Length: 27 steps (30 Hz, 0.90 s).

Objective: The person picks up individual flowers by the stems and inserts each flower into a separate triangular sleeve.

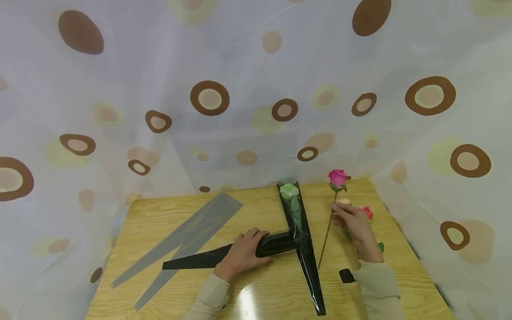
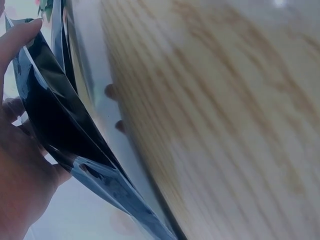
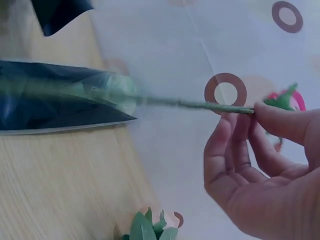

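Observation:
My right hand [image 1: 356,226] pinches the green stem [image 3: 195,105] of a pink rose [image 1: 338,178] between thumb and fingers. The rose stands nearly upright, bloom at the top, with its stem slanting down to the left. My left hand [image 1: 245,251] grips a black tapered flower sleeve [image 1: 276,243], thumb and fingers around its wide part; in the left wrist view its mouth [image 2: 55,115] gapes. That wide end lies across a second black sleeve [image 1: 312,275] with a clear front, which holds a pale green-white rose [image 1: 289,191].
Two grey translucent tapered sleeves [image 1: 212,218] lie overlapping on the left of the wooden table [image 1: 140,222]. A coral rose [image 1: 366,212] and a peach rose [image 1: 344,201] lie behind my right hand. A small black object [image 1: 346,275] sits by the right sleeve cuff. A patterned curtain [image 1: 240,133] surrounds the table.

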{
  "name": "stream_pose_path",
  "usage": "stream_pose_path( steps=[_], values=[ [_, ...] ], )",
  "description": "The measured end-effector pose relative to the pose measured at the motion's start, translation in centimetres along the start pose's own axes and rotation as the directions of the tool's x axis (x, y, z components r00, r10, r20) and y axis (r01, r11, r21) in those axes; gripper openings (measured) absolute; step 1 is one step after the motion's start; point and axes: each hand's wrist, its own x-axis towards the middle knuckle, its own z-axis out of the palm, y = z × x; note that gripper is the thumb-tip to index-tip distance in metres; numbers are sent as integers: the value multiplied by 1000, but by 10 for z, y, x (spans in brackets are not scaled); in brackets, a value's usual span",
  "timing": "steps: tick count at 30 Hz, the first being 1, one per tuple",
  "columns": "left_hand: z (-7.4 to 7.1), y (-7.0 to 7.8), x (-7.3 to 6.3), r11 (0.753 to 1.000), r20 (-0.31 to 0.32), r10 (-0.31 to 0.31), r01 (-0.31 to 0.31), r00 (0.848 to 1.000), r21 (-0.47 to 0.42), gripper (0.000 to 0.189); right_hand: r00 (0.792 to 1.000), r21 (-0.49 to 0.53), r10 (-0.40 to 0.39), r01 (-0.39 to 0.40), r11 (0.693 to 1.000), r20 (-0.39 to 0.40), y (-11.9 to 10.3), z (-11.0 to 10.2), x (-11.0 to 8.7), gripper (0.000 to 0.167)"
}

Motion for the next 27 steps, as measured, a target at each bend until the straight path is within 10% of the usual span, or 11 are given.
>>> stream_pose_path(
  steps=[14,27],
  values=[
    [1,-5,-3,1000,-2,5,-5,1000,30,74,983,392,-75,136,910,-167,-3,-1,-2,5],
    [-1,-2,0,999,-9,-29,29,1000,-42,74,984,369,-100,149,917,-149,16,25,-1,8]
  ],
)
